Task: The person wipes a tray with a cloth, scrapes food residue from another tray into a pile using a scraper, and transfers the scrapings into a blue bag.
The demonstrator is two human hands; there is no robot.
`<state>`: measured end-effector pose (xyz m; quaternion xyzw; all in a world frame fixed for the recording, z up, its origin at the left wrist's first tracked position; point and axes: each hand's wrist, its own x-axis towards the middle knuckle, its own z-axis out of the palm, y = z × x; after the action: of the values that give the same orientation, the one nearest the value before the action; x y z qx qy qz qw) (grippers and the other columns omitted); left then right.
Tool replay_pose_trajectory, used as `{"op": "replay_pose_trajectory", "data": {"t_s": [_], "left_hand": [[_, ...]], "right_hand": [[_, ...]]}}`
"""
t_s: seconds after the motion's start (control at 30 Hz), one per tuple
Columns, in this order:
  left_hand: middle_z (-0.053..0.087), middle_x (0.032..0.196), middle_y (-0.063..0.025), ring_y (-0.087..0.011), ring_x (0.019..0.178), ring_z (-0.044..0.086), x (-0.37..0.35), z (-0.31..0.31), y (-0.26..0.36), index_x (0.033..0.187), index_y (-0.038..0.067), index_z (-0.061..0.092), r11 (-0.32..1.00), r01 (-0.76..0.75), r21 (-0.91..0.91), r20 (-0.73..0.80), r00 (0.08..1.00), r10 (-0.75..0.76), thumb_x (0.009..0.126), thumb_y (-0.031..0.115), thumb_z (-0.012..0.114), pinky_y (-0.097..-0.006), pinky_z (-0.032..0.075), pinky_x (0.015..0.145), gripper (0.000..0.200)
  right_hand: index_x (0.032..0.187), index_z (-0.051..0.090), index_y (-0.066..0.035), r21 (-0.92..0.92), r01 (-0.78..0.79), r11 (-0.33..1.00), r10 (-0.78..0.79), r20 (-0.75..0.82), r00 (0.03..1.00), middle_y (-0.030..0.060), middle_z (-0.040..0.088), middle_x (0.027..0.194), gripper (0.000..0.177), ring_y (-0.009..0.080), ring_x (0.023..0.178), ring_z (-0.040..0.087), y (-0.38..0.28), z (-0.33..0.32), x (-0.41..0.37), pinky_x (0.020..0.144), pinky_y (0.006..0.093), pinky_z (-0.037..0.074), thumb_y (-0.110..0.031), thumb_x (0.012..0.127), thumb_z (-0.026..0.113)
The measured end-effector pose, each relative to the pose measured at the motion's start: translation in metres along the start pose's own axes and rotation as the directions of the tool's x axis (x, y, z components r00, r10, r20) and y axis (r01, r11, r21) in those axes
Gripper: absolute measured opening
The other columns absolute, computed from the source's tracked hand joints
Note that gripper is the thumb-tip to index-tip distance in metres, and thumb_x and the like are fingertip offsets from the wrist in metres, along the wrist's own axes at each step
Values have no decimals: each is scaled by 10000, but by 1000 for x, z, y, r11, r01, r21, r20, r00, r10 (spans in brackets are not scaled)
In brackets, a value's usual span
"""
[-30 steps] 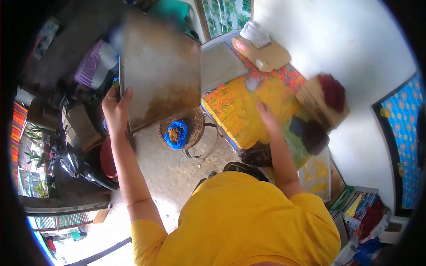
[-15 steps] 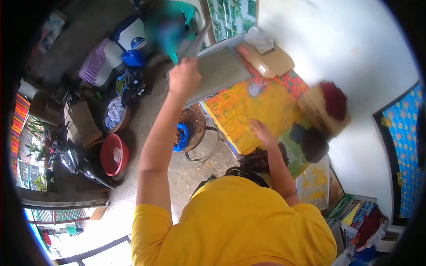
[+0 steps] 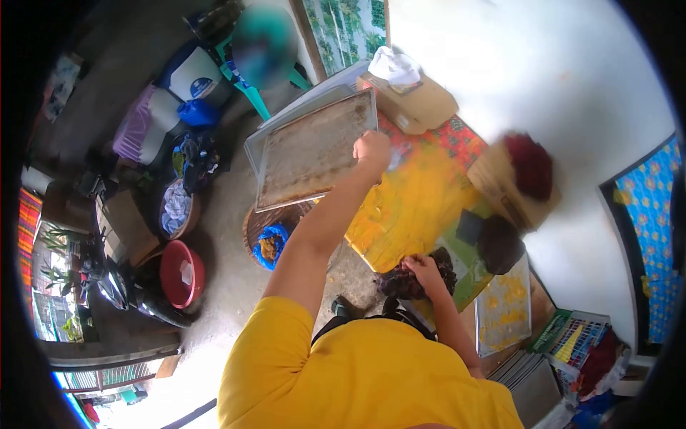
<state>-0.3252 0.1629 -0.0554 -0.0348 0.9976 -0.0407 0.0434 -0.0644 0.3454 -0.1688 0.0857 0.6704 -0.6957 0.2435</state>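
The left hand was closed in a fist on the right edge of a flat rectangular metal tray. Its dull grey face was stained brown and its rim was shallow. The tray lay tilted on a stack of like trays at the far end of the table, which was covered by a glossy yellow and orange flowered cloth. The right hand rested on a dark purplish, lumpy bundle at the table's near edge, fingers bent into it; whether they gripped it could not be told. Just beside the tray stood a brown cardboard box with a crumpled white cloth on top. Below the tray sat a round woven basket holding a crinkled blue plastic bag. The box bore a small red label and a white container on the floor a round blue one, both too small to read
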Motion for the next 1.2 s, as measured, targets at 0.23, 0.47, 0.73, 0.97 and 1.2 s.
{"op": "replay_pose_trajectory", "data": {"t_s": [0.23, 0.47, 0.73, 0.97, 1.2], "left_hand": [[575, 1228, -148, -331, 1093, 589, 68, 23, 11, 1250, 73, 555, 975, 65, -213, 109, 993, -43, 856, 327, 547, -595, 502, 793, 469], [343, 1469, -67, -309, 1326, 371, 37, 51, -49, 1416, 198, 345, 978, -57, -203, 141, 986, 87, 824, 554, 570, -663, 233, 1039, 726], [334, 1470, -71, -314, 1366, 295, -34, 114, -120, 1469, 198, 194, 984, 18, -178, 221, 975, 23, 771, 501, 679, -650, 340, 972, 902], [375, 1442, -95, -294, 1350, 326, -11, 142, -132, 1468, 140, 185, 945, 216, -246, 77, 976, -204, 780, 469, 687, -571, 417, 950, 913], [378, 1445, -127, -327, 1341, 339, 35, 155, -172, 1456, 125, 224, 905, 206, -371, 110, 978, -177, 791, 385, 682, -535, 376, 1021, 848]], "right_hand": [[933, 543, -11, 208, 40, 977, -23, -85, 996, 37, 551, 805, 192, 105, 765, 565, -5, 7, -16, 708, 240, 470, -55, 830, 699], [1011, 551, -1, 77, 89, 993, -92, 32, 995, 20, 531, 839, 205, 92, 753, 510, 32, 10, 8, 714, 234, 447, -50, 847, 663], [1038, 566, 13, 23, 29, 999, -31, 94, 995, 34, 574, 879, 201, 110, 810, 559, 29, 20, 20, 739, 240, 451, -65, 866, 636], [1034, 567, 21, 103, 8, 995, -17, 86, 996, 46, 576, 885, 186, 114, 822, 568, 35, 30, 21, 725, 250, 468, -72, 881, 617], [965, 559, 14, 66, -48, 997, 45, 47, 998, 37, 533, 748, 179, 105, 610, 509, 36, 16, 11, 576, 251, 455, -153, 964, 495]]}}
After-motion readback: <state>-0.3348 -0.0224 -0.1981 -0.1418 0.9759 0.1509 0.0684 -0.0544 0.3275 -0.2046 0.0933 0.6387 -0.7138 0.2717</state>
